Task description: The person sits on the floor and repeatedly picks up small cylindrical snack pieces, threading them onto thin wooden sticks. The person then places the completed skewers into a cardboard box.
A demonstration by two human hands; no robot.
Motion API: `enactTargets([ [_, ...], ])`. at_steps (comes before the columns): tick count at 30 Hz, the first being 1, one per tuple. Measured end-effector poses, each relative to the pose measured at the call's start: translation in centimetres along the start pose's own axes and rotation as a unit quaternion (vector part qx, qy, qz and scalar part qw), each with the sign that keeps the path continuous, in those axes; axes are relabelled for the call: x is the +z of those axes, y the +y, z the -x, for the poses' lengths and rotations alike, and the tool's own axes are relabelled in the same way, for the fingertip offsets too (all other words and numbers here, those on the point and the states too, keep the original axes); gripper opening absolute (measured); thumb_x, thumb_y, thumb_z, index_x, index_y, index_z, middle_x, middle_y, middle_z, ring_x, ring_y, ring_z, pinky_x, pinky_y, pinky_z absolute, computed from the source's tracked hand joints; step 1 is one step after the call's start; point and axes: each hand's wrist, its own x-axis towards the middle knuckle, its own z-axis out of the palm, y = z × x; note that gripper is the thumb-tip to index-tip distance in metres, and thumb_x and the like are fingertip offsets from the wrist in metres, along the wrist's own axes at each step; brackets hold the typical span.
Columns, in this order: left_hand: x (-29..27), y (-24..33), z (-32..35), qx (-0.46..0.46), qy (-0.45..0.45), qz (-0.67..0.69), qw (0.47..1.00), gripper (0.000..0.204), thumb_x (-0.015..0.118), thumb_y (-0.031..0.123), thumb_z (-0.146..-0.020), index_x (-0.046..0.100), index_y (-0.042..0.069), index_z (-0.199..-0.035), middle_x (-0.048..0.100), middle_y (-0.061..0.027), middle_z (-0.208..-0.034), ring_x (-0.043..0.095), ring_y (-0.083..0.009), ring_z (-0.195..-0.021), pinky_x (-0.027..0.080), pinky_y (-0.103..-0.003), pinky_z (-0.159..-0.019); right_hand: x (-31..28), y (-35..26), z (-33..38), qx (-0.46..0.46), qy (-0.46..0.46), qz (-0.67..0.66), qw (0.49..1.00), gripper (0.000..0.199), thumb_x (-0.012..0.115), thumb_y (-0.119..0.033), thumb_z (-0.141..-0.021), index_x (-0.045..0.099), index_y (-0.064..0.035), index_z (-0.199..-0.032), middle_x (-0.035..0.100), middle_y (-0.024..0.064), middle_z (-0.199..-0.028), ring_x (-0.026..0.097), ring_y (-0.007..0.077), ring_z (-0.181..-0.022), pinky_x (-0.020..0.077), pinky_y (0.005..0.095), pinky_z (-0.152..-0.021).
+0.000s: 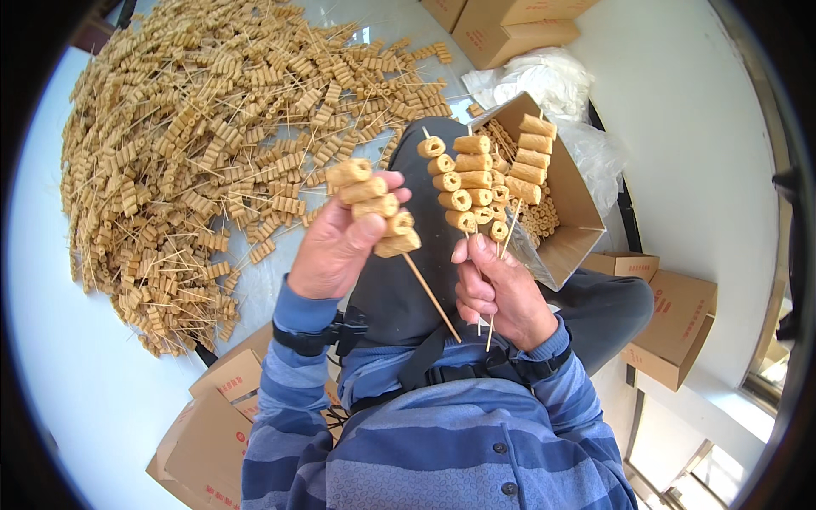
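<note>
So we've got a decent gap between our left hand point(336, 246) and right hand point(501, 293), above the leg point(423, 234), but the left skewer point(374, 206) slants its bare end down into it, so there's something to dodge. Up from the right hand it's tight: the fanned skewers point(473, 162) cover part of the open box's point(571, 248) mouth, and its walls hem in the sides. White plastic point(544, 81) bunches behind it. On our left, the pile point(187, 144) blocks any low pass.
</note>
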Motion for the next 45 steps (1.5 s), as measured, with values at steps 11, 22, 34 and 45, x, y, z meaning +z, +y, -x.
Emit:
enactTargets([
  [11,9.6,-7.0,-1.2,-0.081,-0.095,0.114,0.986,0.062,0.065,0.027,-0.099,0.036,0.003,-0.148,0.048,-0.0120,-0.147,0.049,-0.0254,-0.134,0.039,-0.043,-0.114,-5.9,-0.1,7.2,0.025,-0.095,-0.056,0.994,0.038,0.037,-0.039,-0.110,0.055,-0.0061,-0.106,0.027,-0.0057,-0.054,0.023,0.0064,-0.042,0.0334,0.0252,-0.040],
  [22,9.8,-7.0,-1.3,-0.154,-0.079,0.095,0.980,0.068,0.054,0.030,-0.096,0.031,-0.001,-0.153,0.042,-0.0189,-0.153,0.040,-0.0360,-0.142,0.030,-0.052,-0.119,-7.5,1.5,6.4,0.022,-0.100,0.057,0.993,0.044,0.038,-0.043,-0.109,0.056,-0.0033,-0.115,0.048,-0.0012,-0.059,0.049,0.0087,-0.046,0.0578,0.0269,-0.054],
  [34,8.8,-6.7,-2.5,-0.124,0.019,0.150,0.981,0.066,0.067,0.034,-0.081,0.051,0.003,-0.137,0.058,-0.0165,-0.125,0.054,-0.0336,-0.112,0.046,-0.048,-0.097,-9.8,0.0,7.8,-0.015,0.015,0.098,0.995,0.039,0.041,-0.037,-0.109,0.053,-0.0004,-0.113,0.038,-0.0035,-0.056,0.034,0.0068,-0.042,0.0299,0.0232,-0.040],
  [45,11.7,-8.3,-2.1,-0.154,0.002,0.228,0.961,0.071,0.058,0.030,-0.079,0.047,-0.003,-0.141,0.054,-0.0226,-0.141,0.055,-0.0378,-0.127,0.043,-0.055,-0.110,-8.1,-0.4,7.8,-0.121,0.047,0.111,0.985,0.034,0.039,-0.035,-0.110,0.055,-0.0050,-0.111,0.036,-0.0047,-0.061,0.033,0.0057,-0.048,0.0282,0.0225,-0.044],
])
